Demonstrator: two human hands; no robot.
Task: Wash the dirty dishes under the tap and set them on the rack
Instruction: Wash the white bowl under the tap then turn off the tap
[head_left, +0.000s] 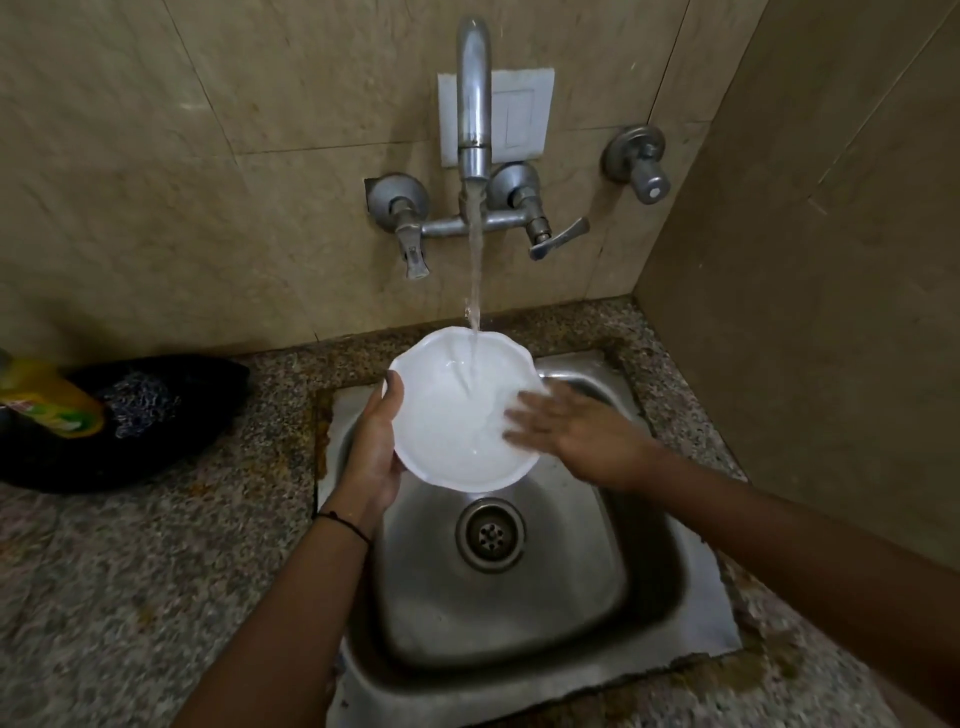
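A white plate with a scalloped rim (447, 415) is held over the steel sink (519, 623), tilted toward me. Water runs from the tap (474, 104) onto its upper part. My left hand (375, 447) grips the plate's left edge, thumb on the rim and fingers behind. My right hand (566, 431) lies with straight, blurred fingers on the plate's right side, touching its wet face.
A drain (490, 534) sits in the sink's middle. Two tap handles (556, 241) and a wall valve (641, 163) are on the tiled wall. On the granite counter at left lie a dark cloth (135, 431) and a yellow bottle (47, 400). A wall stands close on the right.
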